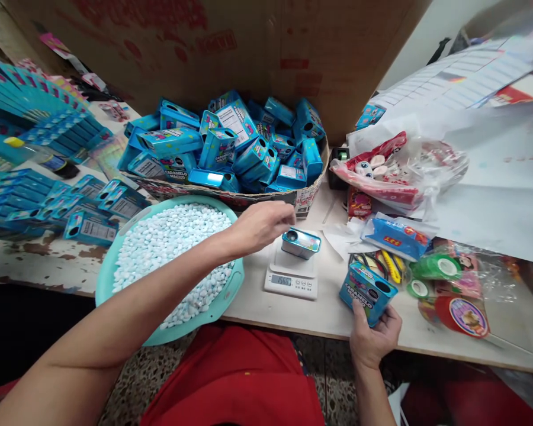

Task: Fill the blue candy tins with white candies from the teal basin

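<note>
My left hand [266,223] reaches over the bowl, its fingers pinched together just above the round hole of a small tin [301,244]. Whatever those fingers hold, if anything, is hidden. The tin rests on a white digital scale [292,286] with a lit display. In my right hand [375,337] is a blue candy tin [368,293] marked "CARAMELO MACIZO", tilted over the table edge with its dark hole on top. To the left, a turquoise bowl [237,281] is full of small white and pale blue candies [171,242].
Behind the bowl, a cut-down carton [308,198] is heaped with blue tins. More tins [91,228] stand in rows at left, near a bottle with a yellow cap [39,155]. At right lie a plastic bag [400,171], a yellow cutter [391,266] and green tape rolls [439,267].
</note>
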`<state>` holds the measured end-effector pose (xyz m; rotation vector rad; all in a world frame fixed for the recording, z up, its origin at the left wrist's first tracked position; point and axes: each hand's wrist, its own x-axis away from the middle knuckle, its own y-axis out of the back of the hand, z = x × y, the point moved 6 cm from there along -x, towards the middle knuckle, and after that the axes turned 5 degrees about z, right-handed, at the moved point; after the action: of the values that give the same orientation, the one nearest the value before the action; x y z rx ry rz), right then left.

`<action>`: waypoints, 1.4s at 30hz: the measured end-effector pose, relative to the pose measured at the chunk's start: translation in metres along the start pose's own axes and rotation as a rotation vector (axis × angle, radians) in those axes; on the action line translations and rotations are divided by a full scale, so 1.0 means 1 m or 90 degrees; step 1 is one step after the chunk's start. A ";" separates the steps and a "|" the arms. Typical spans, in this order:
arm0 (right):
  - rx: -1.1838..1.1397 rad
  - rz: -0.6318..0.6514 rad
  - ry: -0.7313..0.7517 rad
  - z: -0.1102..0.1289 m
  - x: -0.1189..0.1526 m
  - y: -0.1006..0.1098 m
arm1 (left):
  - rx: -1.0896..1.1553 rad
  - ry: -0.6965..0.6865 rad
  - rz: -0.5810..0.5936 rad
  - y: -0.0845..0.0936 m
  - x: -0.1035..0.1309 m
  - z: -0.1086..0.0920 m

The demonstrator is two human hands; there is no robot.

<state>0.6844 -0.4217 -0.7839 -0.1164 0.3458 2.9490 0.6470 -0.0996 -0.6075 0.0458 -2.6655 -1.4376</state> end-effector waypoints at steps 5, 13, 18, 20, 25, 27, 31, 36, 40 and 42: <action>-0.004 0.001 0.014 0.000 -0.002 0.000 | 0.034 0.075 -0.015 0.005 0.030 0.021; -0.033 -0.030 0.060 0.001 -0.007 0.005 | 0.007 0.133 0.053 -0.006 0.049 0.031; -0.065 -0.031 0.061 0.000 -0.008 0.005 | -0.014 0.122 0.046 -0.006 0.046 0.026; -0.065 -0.025 0.045 -0.001 -0.007 0.005 | -0.030 0.110 0.043 -0.008 0.044 0.025; -0.018 0.005 0.002 0.000 -0.007 0.000 | -0.038 0.104 0.000 -0.014 0.033 0.029; -0.007 0.016 -0.009 0.000 -0.007 -0.004 | -0.040 0.071 0.001 -0.023 0.021 0.029; 0.051 0.040 -0.042 -0.005 -0.008 -0.007 | -0.046 0.015 0.094 -0.051 -0.004 0.023; 0.203 0.063 0.038 0.025 -0.001 0.001 | -0.035 -0.019 0.021 -0.039 0.024 0.004; 0.063 0.067 0.332 0.103 0.031 -0.008 | 0.142 0.014 -0.069 -0.025 0.083 -0.009; 0.040 0.286 0.326 0.130 0.046 -0.041 | 0.277 0.041 -0.079 -0.031 0.107 -0.012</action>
<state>0.6385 -0.3445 -0.6710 -0.9058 0.5978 3.3003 0.5415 -0.1350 -0.6184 0.2917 -2.9077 -0.8383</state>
